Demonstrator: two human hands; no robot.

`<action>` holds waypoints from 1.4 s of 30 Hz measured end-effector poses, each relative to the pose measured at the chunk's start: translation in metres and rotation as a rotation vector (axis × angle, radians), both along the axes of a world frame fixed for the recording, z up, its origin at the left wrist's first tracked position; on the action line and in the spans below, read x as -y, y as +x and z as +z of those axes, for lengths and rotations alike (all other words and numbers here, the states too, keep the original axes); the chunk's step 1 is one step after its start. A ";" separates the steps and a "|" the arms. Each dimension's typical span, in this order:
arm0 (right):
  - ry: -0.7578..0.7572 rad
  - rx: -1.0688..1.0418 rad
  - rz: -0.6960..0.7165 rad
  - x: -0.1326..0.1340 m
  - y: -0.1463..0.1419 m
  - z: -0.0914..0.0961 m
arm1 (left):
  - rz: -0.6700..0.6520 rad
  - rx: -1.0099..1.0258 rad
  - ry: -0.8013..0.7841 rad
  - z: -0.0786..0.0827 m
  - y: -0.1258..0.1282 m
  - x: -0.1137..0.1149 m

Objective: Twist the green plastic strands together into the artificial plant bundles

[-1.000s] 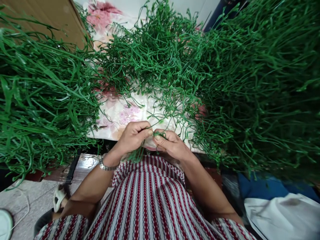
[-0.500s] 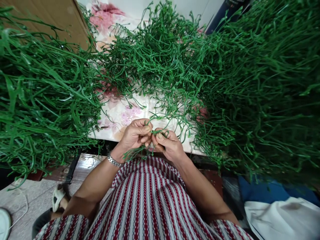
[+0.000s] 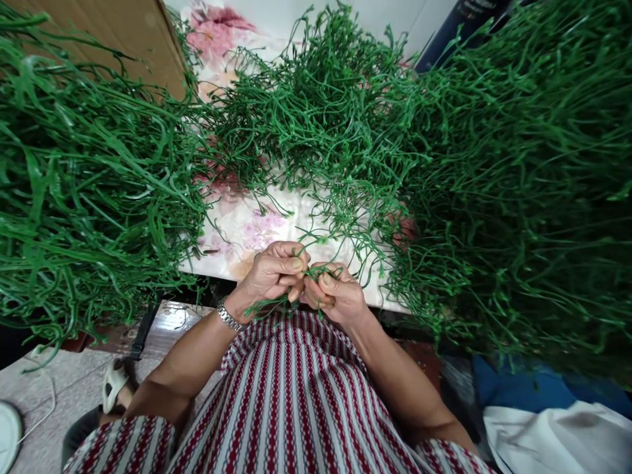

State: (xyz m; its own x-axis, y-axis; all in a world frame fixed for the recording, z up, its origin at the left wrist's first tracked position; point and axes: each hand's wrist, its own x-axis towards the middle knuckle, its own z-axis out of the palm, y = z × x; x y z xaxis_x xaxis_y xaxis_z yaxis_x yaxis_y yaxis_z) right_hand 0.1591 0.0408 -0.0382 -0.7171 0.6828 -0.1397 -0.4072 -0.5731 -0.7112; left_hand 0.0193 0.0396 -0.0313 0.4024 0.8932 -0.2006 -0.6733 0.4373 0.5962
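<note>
My left hand [image 3: 269,273], a metal watch on its wrist, pinches thin green artificial plant stems [image 3: 320,268] between thumb and fingers. My right hand [image 3: 340,294] is closed on the same stems close beside it, its thumb pressed on top. The fingertips nearly meet above the table's near edge. Some stem ends hang below my left palm, over the striped shirt. Just beyond the hands, loose stems [image 3: 345,204] lie scattered on the flowered tablecloth [image 3: 237,227]. Exactly how the stems cross between my fingertips is too small to make out.
Tall heaps of green stems stand at the left [image 3: 89,184], the right [image 3: 518,197] and the back [image 3: 326,105]. A cardboard box [image 3: 123,39] rises behind the left heap. A dark blue roll [image 3: 459,33] leans at the back right. White cloth [image 3: 557,434] lies low at the right.
Both hands sit slightly lower and further right in the view, which itself has shifted a little. They keep their pinch on the stems, and the right fingers have curled in slightly.
</note>
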 end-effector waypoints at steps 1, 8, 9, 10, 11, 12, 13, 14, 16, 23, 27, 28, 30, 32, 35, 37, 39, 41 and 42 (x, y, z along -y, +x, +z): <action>0.000 0.005 -0.002 0.000 0.000 0.000 | -0.012 -0.004 -0.003 0.000 0.000 0.000; 0.117 0.062 -0.155 -0.006 0.011 0.017 | 0.137 0.038 0.014 0.004 0.001 0.002; 0.186 0.110 -0.158 -0.008 0.013 0.020 | 0.162 0.026 0.025 0.005 0.002 0.003; 0.265 0.160 -0.151 -0.010 0.015 0.024 | 0.190 0.009 0.039 0.005 0.004 0.003; 0.351 0.213 -0.143 -0.012 0.017 0.028 | 0.222 -0.011 0.052 0.005 0.005 0.004; 0.438 0.272 -0.142 -0.013 0.019 0.031 | 0.261 -0.030 0.065 0.006 0.006 0.005; 0.520 0.330 -0.157 -0.014 0.020 0.034 | 0.299 -0.052 0.079 0.007 0.007 0.005; 0.587 0.382 -0.181 -0.014 0.022 0.035 | 0.327 -0.078 0.093 0.008 0.008 0.004; 0.666 0.482 -0.204 -0.012 0.024 0.036 | 0.358 -0.127 0.126 0.012 0.007 0.002; 0.738 0.822 -0.261 -0.007 0.016 0.032 | 0.549 -0.270 0.124 0.028 0.012 -0.019; 0.817 0.945 -0.240 -0.011 0.005 0.032 | 0.609 -0.296 0.182 0.030 0.022 -0.023; 0.832 0.970 -0.227 -0.012 0.003 0.032 | 0.614 -0.309 0.196 0.031 0.023 -0.022; 0.857 1.004 -0.206 -0.014 0.004 0.032 | 0.586 -0.381 0.223 0.032 0.018 -0.021; 0.882 1.005 -0.187 -0.016 0.007 0.033 | 0.493 -0.497 0.265 0.035 0.007 -0.019; 0.920 0.967 -0.169 -0.018 0.012 0.036 | 0.192 -0.598 0.310 0.035 -0.009 -0.015; 0.929 0.932 -0.159 -0.019 0.013 0.038 | 0.040 -0.571 0.305 0.031 -0.014 -0.011; 0.925 0.900 -0.138 -0.019 0.013 0.039 | 0.041 -0.514 0.282 0.026 -0.013 -0.006; 0.920 0.862 -0.124 -0.019 0.013 0.039 | 0.125 -0.458 0.238 0.019 -0.008 -0.002; 0.918 0.839 -0.120 -0.019 0.012 0.039 | 0.154 -0.437 0.218 0.017 -0.005 0.000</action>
State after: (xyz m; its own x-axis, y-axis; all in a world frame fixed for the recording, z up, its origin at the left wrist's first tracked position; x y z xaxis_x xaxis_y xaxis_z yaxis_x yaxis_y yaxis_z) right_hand 0.1716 0.0600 0.0006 -0.5640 0.8249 0.0387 0.3501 0.2813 -0.8935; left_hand 0.0140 0.0398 -0.0144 0.1825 0.9754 -0.1233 -0.3876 0.1866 0.9027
